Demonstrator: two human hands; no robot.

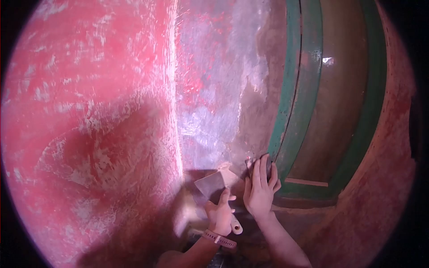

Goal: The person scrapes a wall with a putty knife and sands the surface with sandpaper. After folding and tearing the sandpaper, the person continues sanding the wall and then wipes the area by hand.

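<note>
My left hand [219, 216], with a banded strap on its wrist, is closed around the handle of a putty knife [211, 184]. Its wide flat blade points up and left, and the handle end with a hole sticks out below the palm. Pale pinkish putty [227, 174] sits at the blade's edge. Just to the right, my right hand [259, 192] presses its fingers against a small dark flat piece [269, 165] on the lower wall [254, 120], beside the green frame. Fingers cover most of that piece, so I cannot tell its kind.
On the left stands a red wall [89, 89] with whitish patches, meeting the grey patchy wall at a pale corner line [173, 67]. A green door frame [304, 102] with a brown panel [342, 89] rises at the right. A reddish wall [393, 147] lies beyond it.
</note>
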